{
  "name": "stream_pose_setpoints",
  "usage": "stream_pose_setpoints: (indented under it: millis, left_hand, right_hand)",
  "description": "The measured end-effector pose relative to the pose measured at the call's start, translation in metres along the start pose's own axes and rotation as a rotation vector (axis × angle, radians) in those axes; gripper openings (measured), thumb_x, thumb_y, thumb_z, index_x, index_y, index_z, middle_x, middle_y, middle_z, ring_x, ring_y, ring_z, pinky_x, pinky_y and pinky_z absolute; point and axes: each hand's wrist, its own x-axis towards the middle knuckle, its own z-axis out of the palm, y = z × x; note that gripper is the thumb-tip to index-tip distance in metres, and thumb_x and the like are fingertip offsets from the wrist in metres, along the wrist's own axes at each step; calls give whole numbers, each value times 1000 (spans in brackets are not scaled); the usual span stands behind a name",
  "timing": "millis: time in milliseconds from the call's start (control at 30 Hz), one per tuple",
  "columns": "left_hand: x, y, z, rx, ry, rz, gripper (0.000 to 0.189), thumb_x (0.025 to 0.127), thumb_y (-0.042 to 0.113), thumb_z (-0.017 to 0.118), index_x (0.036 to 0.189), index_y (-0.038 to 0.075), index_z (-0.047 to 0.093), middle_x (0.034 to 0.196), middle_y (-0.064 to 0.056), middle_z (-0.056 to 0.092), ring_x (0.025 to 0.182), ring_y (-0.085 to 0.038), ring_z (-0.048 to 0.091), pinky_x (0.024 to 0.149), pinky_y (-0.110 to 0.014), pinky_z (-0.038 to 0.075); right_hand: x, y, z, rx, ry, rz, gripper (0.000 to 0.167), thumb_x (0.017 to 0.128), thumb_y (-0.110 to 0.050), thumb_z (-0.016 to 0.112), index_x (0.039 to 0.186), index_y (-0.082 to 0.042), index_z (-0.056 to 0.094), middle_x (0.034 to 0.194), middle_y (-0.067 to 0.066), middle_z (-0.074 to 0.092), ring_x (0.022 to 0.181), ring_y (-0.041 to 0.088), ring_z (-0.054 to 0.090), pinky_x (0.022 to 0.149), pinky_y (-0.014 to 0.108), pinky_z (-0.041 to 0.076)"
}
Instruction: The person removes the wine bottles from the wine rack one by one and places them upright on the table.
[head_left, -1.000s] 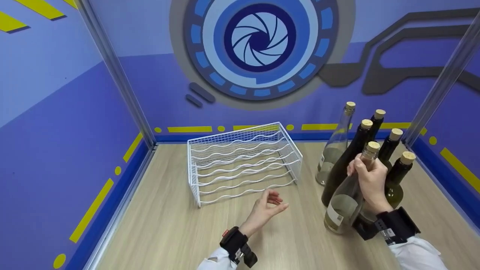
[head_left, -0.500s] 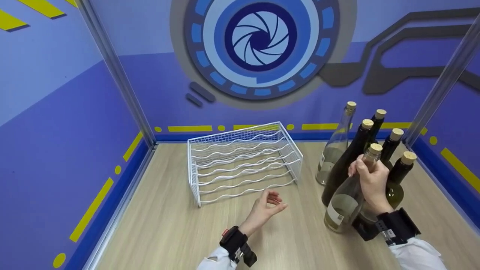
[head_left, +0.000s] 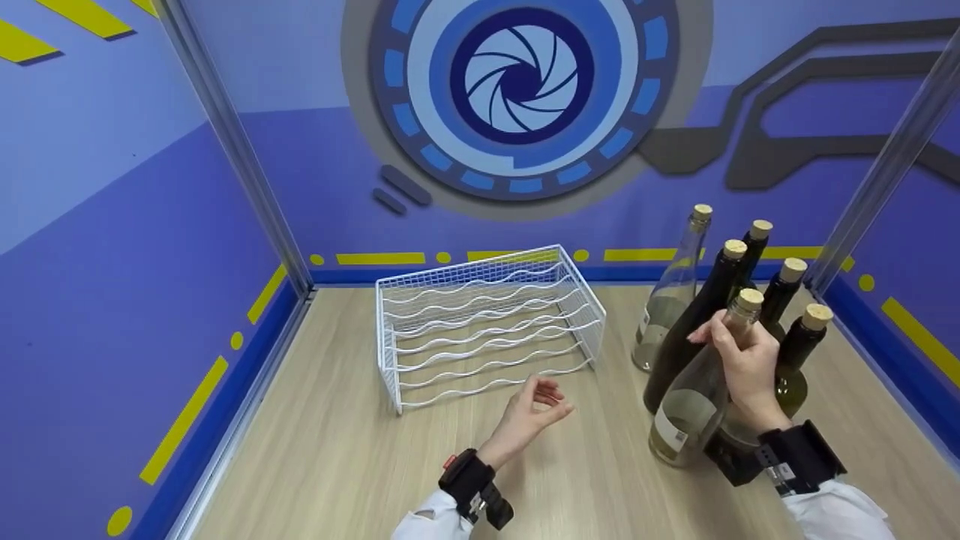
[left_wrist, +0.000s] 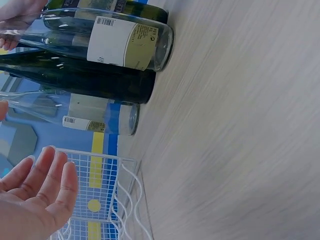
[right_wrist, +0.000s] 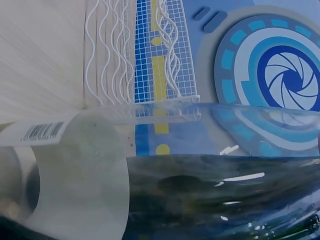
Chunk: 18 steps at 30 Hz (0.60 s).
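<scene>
My right hand [head_left: 750, 367] is round the neck of a clear glass wine bottle [head_left: 684, 424], just below its cork. This bottle stands upright on the table and has a pale label, seen close up in the right wrist view. The fingers on the neck are partly hidden by the hand itself. My left hand [head_left: 529, 412] hovers with loosely bent fingers in front of the white wire rack [head_left: 480, 271], holding nothing. In the left wrist view, the left hand's fingers [left_wrist: 52, 187] are spread apart from the bottles.
Close behind the held bottle stand a dark bottle [head_left: 690, 337], another clear bottle [head_left: 664, 319], an olive-green bottle [head_left: 792, 386] and more dark ones, all corked. Wavy wires cross the rack. Printed blue walls [head_left: 510, 225] enclose the wooden table [head_left: 337, 465].
The fingers of my right hand have loosened slightly at the bottle neck. The bottle's top has shifted a little to the right. My left hand has barely moved.
</scene>
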Motion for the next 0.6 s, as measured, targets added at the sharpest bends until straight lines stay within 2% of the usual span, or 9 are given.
stream_pose_setpoints:
  millis: [100, 167, 233, 300, 433, 533, 600]
  left_hand:
    - [1, 21, -6, 4, 11, 9, 28, 83, 7, 64, 104, -3, 49, 95, -19, 58, 88, -35, 53, 73, -30, 45]
    - [3, 33, -11, 5, 20, 20, 27, 82, 4, 63, 104, -4, 49, 95, -20, 57, 89, -39, 52, 72, -30, 45]
    - [7, 38, -14, 19, 29, 37, 26, 82, 3, 63, 103, -4, 49, 94, -17, 57, 89, -39, 52, 71, -29, 45]
    - [12, 36, -17, 32, 46, 49, 27, 82, 4, 64, 104, -4, 50, 95, -14, 57, 90, -38, 52, 72, -30, 46]
    - [22, 24, -23, 98, 100, 78, 30, 83, 11, 66, 107, 0, 51, 99, -8, 56, 92, -28, 53, 73, -32, 46]
    - [26, 22, -28, 184, 150, 115, 32, 83, 19, 66, 108, 4, 52, 101, -4, 55, 94, -21, 52, 74, -31, 45]
    - [27, 25, -33, 239, 192, 156, 33, 83, 22, 66, 108, 5, 53, 102, -4, 55, 95, -21, 51, 75, -31, 44]
  right_hand:
    - [0, -3, -2, -83, -14, 64, 13, 84, 15, 46, 95, 23, 46, 81, 27, 59, 75, 22, 61, 68, 25, 48]
    - [1, -3, -5, -111, -33, 76, 22, 84, 15, 47, 106, 21, 43, 90, 29, 57, 82, 24, 60, 71, 25, 48]
    - [3, -1, -8, -172, -53, 60, 31, 84, 15, 48, 113, 19, 40, 97, 31, 55, 87, 26, 58, 73, 25, 47]
    - [5, 0, -12, -236, -71, 29, 39, 83, 14, 49, 120, 15, 37, 102, 31, 54, 89, 28, 55, 72, 23, 45]
    - [9, -3, -15, -372, -68, -81, 50, 83, 6, 51, 129, 8, 32, 116, 26, 50, 100, 28, 49, 72, 22, 37]
    - [14, -12, -12, -411, 2, -227, 51, 82, -4, 53, 127, 9, 32, 121, 25, 46, 108, 31, 44, 83, 27, 35]
    - [18, -20, -4, -448, 68, -346, 51, 80, -13, 54, 120, 12, 35, 120, 26, 46, 110, 33, 43, 90, 33, 34]
